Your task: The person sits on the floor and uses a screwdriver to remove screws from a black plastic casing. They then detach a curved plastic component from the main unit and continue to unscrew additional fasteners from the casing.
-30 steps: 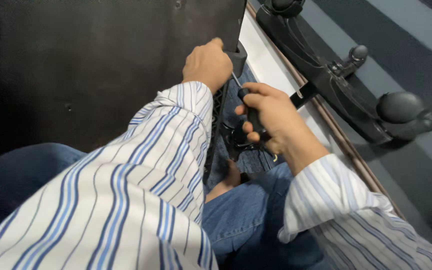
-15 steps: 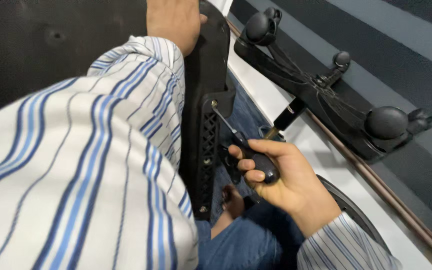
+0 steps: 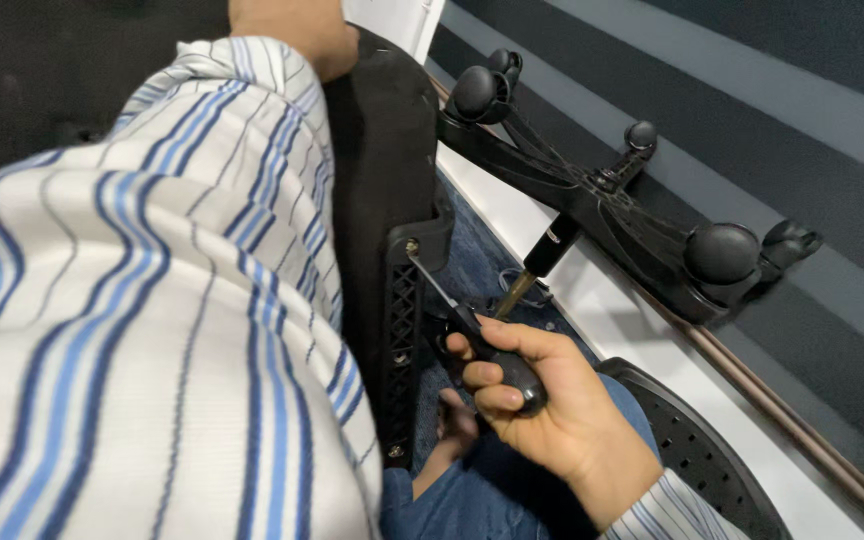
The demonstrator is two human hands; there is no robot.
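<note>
While left hand [image 3: 292,35] grips the padded black chair panel [image 3: 377,180], right hand [image 3: 542,410] fingers clamp smooth-handled screwdriver [image 3: 472,335], w/ thin metal shaft.

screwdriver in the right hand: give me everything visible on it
The screwdriver has a dark, rounded handle and a thin, bright metal shaft. The right hand closes its grip around the handle, fingers wrapped over it. The shaft slants up and left, with the tip at a screw on the black plastic armrest bracket. The tip type is too small to tell.
</note>
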